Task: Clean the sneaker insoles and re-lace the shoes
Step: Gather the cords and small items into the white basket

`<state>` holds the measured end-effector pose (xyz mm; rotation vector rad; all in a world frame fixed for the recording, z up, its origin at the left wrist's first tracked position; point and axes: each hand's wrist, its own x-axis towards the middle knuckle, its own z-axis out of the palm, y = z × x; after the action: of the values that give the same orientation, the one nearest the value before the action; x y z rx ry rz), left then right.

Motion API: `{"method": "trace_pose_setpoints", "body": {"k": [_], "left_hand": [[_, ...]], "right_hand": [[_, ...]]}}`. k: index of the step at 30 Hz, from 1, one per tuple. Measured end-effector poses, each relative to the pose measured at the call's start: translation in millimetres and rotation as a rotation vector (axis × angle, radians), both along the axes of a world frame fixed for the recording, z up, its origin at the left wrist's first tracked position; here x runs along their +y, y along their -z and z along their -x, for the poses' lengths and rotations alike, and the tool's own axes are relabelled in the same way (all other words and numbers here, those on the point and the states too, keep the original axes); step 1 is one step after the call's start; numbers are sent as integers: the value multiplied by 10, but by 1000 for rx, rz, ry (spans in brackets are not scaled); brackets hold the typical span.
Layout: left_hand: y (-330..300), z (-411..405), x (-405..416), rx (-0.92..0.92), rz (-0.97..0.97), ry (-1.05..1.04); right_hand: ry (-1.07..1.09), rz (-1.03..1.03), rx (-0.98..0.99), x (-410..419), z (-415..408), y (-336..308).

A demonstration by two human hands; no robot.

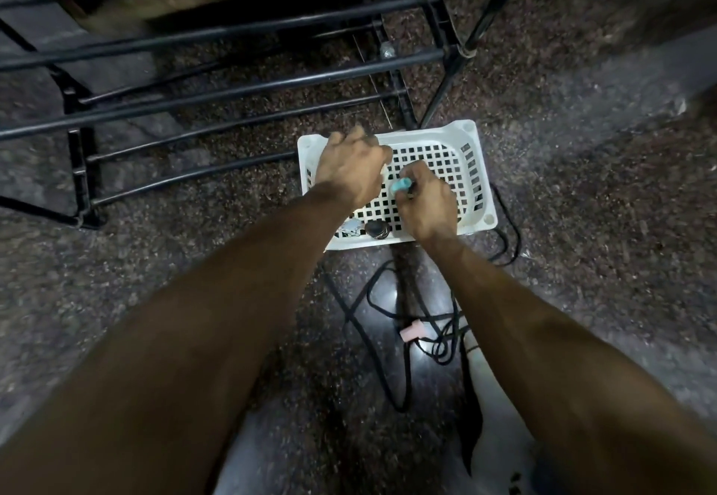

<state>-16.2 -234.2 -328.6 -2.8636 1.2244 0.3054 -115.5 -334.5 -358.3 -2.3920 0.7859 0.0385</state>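
nearest, at the lower right edge, the white sneaker point(500, 452) lies on the speckled stone floor point(582, 223), its long axis running away from the person. just beyond it the loose black shoelaces point(388, 339) sprawl in loops, with a small pink plastic piece point(413, 333) among them. farther out, both hands are in the white perforated plastic basket point(471, 168). the right hand point(428, 205), the one on the sneaker's side, has its grip clamped on a small teal object point(401, 184); what it is cannot be told. the left hand point(351, 172) is curled at the basket's far rim; whether it holds anything cannot be told. small dark items point(377, 230) sit in the near corner. the black metal rack point(232, 67) stands beyond.
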Motion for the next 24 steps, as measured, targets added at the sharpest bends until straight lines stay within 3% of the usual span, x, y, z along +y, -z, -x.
{"method": "trace_pose_setpoints", "body": {"k": [5,14,16,21,24], "left_hand": [[107,-15,-14,-82,-127,31],[130,-37,94,-19,-74,41],[114,4,157,-12,14,29],[103,422,440,12,472,-193],[216,916,665,43,587,-253]], "right_hand": [[-97,35,-37,68,-70,115],[-178,-47,-73,178,5,194],[-135,-63,-110,161,78,118],[-41,56,-264,172,562,-32],[-121,36,-1,232,1008,-106]]}}
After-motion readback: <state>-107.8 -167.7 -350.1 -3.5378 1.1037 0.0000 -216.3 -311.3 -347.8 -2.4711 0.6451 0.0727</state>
